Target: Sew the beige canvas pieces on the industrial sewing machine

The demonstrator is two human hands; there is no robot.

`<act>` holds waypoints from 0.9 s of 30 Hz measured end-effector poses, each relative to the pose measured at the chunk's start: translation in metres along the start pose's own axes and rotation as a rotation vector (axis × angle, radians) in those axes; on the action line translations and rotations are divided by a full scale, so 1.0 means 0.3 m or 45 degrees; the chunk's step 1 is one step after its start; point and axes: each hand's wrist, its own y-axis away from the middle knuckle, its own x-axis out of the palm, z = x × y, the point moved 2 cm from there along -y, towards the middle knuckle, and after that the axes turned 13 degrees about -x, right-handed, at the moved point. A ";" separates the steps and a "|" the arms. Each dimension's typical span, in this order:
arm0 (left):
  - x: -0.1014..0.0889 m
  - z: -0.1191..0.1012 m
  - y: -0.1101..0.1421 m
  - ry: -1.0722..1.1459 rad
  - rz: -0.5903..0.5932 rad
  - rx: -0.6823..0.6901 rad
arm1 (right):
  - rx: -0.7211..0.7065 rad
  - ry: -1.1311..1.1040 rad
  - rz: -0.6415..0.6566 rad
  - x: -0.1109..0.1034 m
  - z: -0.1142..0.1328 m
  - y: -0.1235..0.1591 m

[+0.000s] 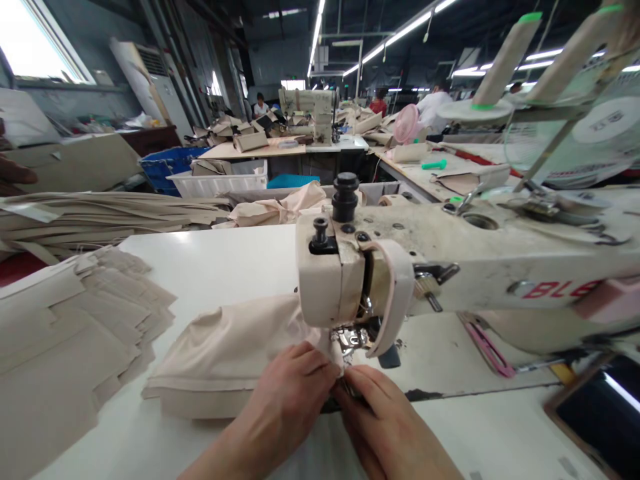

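A sewing machine (330, 273) stands in front of me with its presser foot (351, 339) low over the bed. Beige fabric (225, 340) lies left of the needle area, folded in layers, and its right end runs to the foot. My left hand (295, 383) is closed on the fabric's edge just in front of the foot. Close beside it, my right hand (383, 413) has its fingers pinched together at the same spot. The fingertips nearly meet, and what lies between the right fingers is mostly hidden.
Stacked beige fabric pieces (65, 333) lie at the left, with long strips (100, 217) behind them. A pink cutter (487, 347) and a dark-screened device (600, 413) are at the right. Thread cones (510, 60) stand above the machine. Other people work farther back.
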 end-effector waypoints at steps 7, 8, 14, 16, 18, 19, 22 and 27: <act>0.005 0.030 -0.021 0.104 -0.072 0.004 | -0.039 0.040 0.086 -0.028 -0.036 -0.019; 0.003 0.039 -0.028 0.097 -0.106 0.025 | -0.029 0.027 0.096 -0.043 -0.040 -0.034; 0.014 0.103 -0.060 0.201 -0.119 -0.113 | 0.020 0.027 0.180 -0.069 -0.055 -0.062; 0.027 0.121 -0.059 0.209 -0.074 -0.225 | 0.001 0.071 0.160 -0.064 -0.054 -0.055; 0.042 0.133 -0.055 0.175 -0.038 -0.288 | 0.003 0.097 0.149 -0.059 -0.055 -0.050; 0.049 0.136 -0.052 0.150 -0.036 -0.297 | 0.012 0.096 0.145 -0.057 -0.055 -0.049; 0.062 0.138 -0.046 0.076 -0.062 -0.285 | 0.034 0.069 0.137 -0.056 -0.056 -0.051; 0.040 0.111 -0.053 0.066 -0.091 -0.154 | 0.041 0.055 0.171 -0.060 -0.049 -0.049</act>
